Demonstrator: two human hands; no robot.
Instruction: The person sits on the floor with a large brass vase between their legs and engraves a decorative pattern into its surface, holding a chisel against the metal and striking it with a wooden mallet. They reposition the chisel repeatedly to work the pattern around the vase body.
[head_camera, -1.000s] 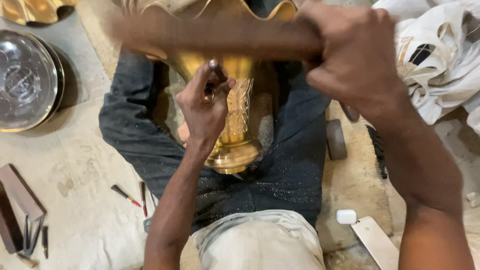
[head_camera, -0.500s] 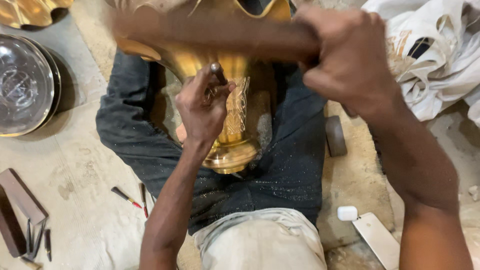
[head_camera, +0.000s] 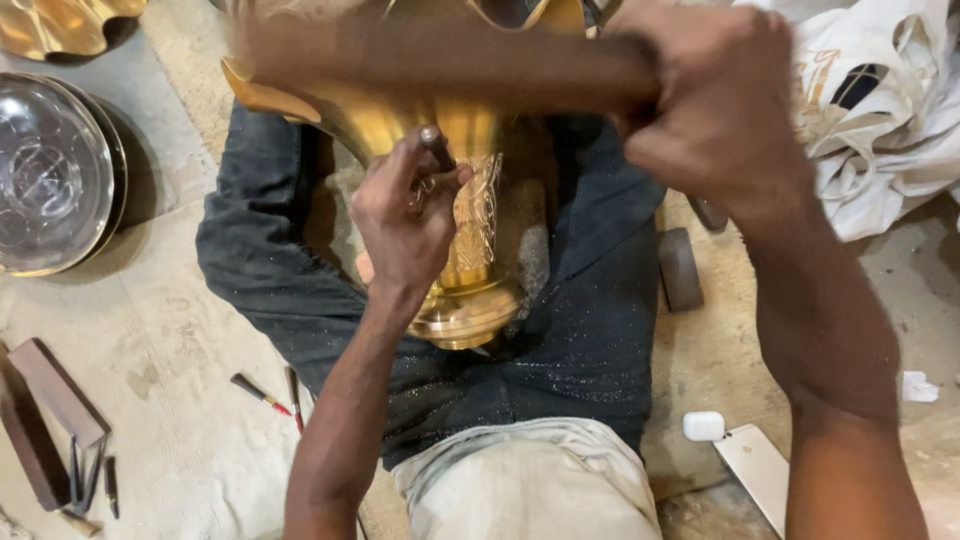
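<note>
Flanking brass vase (head_camera: 470, 250): steel bowl (head_camera: 50, 175), cloth (head_camera: 880, 110)

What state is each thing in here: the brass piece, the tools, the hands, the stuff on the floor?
Brass vase: lying tilted across the person's lap, foot toward the person.
Left hand: fingers closed around a small punch, tip against the vase.
Right hand: gripping a wooden mallet, blurred.
Steel plates: stacked on the floor.
Small chisels: lying loose on the floor.
White cloth: crumpled.
</note>
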